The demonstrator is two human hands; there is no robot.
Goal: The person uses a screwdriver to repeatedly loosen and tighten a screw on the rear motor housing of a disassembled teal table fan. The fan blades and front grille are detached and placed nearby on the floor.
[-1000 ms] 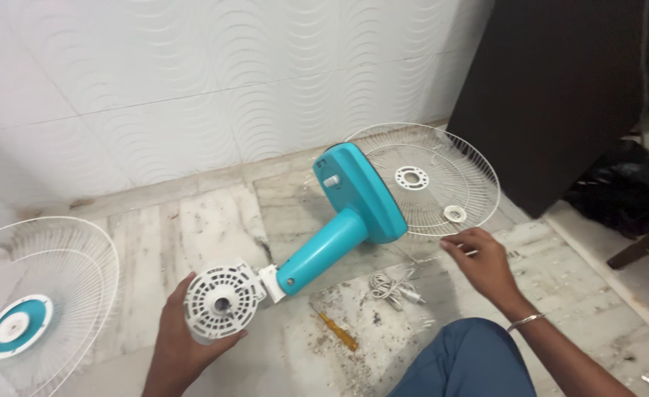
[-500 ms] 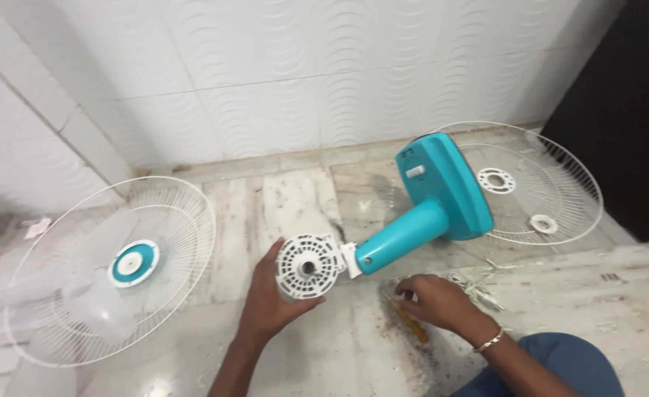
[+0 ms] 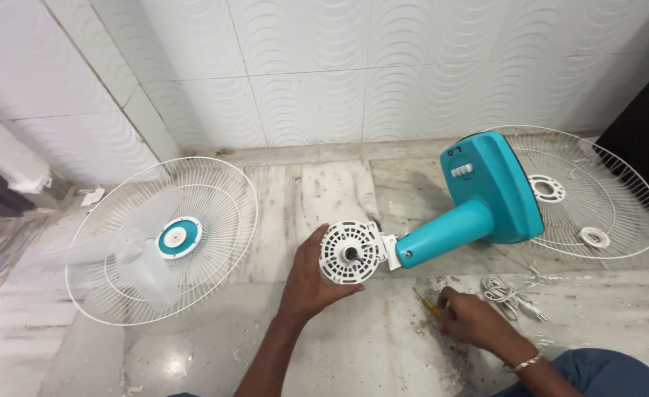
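While the left hand (image 3: 311,283) cups the white motor housing (image 3: 350,252) of the teal fan body (image 3: 479,206) on the floor (image 3: 339,353), the right hand (image 3: 471,317) closes on a yellow screwdriver (image 3: 429,305). Rigid plastic, probably motor-heavy; the housing or neck looks safest to hold.

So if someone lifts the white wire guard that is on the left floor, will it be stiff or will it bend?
The wire guard looks light, being thin wire with open gaps. It would probably flex a little if lifted by the rim. Its round, domed shape may rock or roll.
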